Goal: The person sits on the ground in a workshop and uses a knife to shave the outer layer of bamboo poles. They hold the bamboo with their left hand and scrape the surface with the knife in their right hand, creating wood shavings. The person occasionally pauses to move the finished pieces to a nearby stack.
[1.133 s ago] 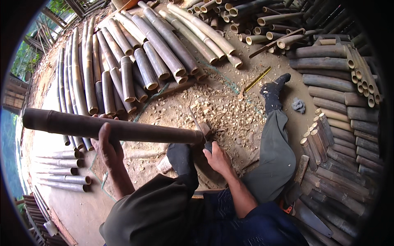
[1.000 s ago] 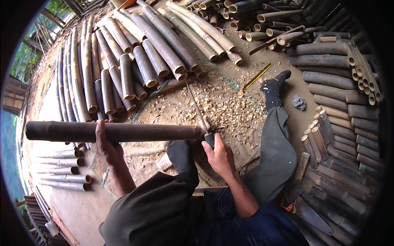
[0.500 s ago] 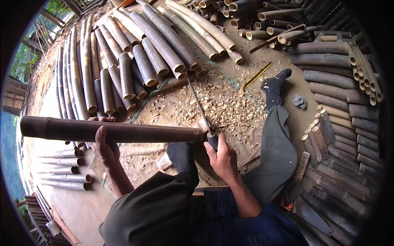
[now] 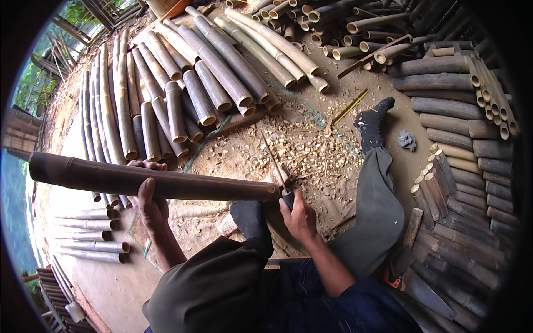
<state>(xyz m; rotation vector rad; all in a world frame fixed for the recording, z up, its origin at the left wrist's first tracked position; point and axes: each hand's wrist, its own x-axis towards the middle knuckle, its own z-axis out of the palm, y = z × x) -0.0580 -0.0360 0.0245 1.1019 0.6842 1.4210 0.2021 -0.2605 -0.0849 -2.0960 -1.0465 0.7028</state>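
A thick dark brown bamboo tube (image 4: 194,185) lies nearly level across my lap side, its right end slightly lower. Around its left part wraps my left hand (image 4: 149,208), thumb on the near side and fingertips over the far side. My right hand (image 4: 300,217) is closed on the dark handle of a knife (image 4: 272,153), close to the tube's right end. The long thin blade points up and away, just beyond that end. Whether the blade touches the tube I cannot tell. Beneath the tube's right end is a pale wooden block (image 4: 276,176), partly hidden.
Pale bamboo chips (image 4: 319,150) litter the ground ahead. Long bamboo poles (image 4: 222,61) lie in rows at the far left. Cut bamboo pieces (image 4: 444,122) are stacked at the right. A handsaw (image 4: 427,294) lies at the lower right, and a yellow strip (image 4: 350,106) near my right foot.
The knife's blade has swung lower, its tip nearer to me. The tube's right end has dipped slightly, and the whole view has shifted a little. Both hands keep their grips.
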